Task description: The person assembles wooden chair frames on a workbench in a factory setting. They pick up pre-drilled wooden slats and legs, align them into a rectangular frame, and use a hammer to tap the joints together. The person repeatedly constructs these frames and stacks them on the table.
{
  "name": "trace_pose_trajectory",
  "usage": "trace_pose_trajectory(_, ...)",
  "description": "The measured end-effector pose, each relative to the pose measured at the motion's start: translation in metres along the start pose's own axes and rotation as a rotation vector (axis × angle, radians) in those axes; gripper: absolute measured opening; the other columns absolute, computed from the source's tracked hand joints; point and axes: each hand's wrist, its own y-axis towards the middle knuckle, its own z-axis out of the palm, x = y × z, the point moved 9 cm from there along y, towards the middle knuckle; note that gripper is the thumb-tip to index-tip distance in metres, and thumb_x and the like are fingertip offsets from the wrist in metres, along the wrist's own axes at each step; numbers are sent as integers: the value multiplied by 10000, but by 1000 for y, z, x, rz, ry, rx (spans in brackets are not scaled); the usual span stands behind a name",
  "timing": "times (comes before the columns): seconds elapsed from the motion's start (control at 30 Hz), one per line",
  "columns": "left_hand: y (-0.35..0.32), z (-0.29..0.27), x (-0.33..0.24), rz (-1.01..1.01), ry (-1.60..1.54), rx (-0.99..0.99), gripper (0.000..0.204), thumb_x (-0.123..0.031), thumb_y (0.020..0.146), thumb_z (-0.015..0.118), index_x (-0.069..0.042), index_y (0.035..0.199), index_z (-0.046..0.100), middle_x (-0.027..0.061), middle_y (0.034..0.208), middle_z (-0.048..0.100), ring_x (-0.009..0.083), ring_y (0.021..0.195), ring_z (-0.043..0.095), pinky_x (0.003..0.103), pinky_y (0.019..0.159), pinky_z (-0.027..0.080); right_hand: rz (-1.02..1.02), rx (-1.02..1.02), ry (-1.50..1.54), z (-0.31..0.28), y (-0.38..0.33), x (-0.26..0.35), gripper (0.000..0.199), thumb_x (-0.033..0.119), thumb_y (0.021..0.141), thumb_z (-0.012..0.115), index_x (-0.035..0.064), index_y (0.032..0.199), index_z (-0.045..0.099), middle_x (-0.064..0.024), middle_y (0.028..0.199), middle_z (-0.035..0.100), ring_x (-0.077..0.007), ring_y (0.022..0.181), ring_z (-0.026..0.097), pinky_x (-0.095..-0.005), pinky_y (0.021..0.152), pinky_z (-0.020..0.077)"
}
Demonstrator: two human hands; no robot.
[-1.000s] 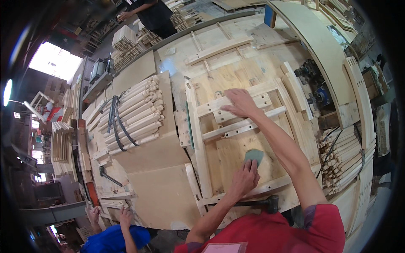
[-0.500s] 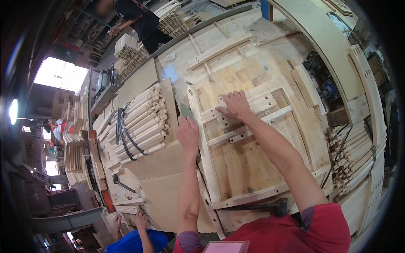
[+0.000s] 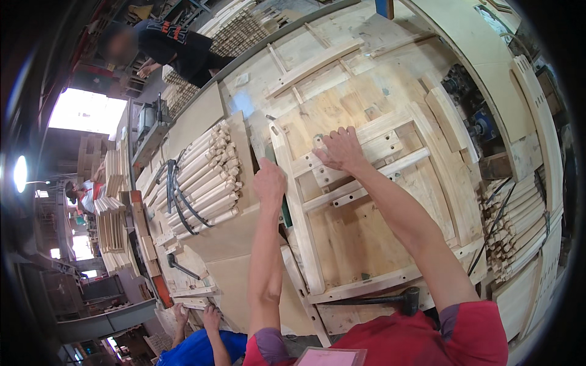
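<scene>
A pale wooden frame (image 3: 315, 277) lies on the worktable, with rails, crosspieces and a curved piece on its right. Along the outside of its left rail, my left hand (image 3: 269, 182) is closed around a long flat green strip (image 3: 286, 212); the strip shows above and below the fist. The strip's exact kind cannot be made out. My right hand (image 3: 342, 149) has its fingers bent over a drilled wooden block (image 3: 323, 177) at the frame's crosspieces and presses down there. The palm hides part of the block.
Strapped wooden spindles (image 3: 207, 174) lie left on cardboard, another bundle (image 3: 519, 226) at the right. A black-headed hammer (image 3: 412, 300) lies near me, a second hammer (image 3: 177, 266) farther left. A co-worker in blue (image 3: 201, 348) works lower left; a person in black (image 3: 177, 49) stands beyond the table.
My left hand has moved slightly toward me along the rail, and the green strip has turned to show more edge-on. My right hand stays on the block. The person in black has shifted left.
</scene>
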Motion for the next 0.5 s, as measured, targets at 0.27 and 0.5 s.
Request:
trace_pose_trajectory(0.27,-6,8,5,-18,-64,-41,270,-264,1005,484,-4,1076,496,283,810,689,475,758,684,598,673,518,55,35,141,4,5,1,588,552,880,674,39,1163,636,-152,1053,715,-294,1068,601,-452,988,337)
trace_pose_trajectory(0.5,-5,13,12,-31,-72,-13,287,-282,998,496,-14,1099,497,282,800,687,485,762,681,604,685,512,108,85,165,3,7,-1,618,559,857,692,38,1185,636,-158,1113,719,-292,1124,602,-429,993,341)
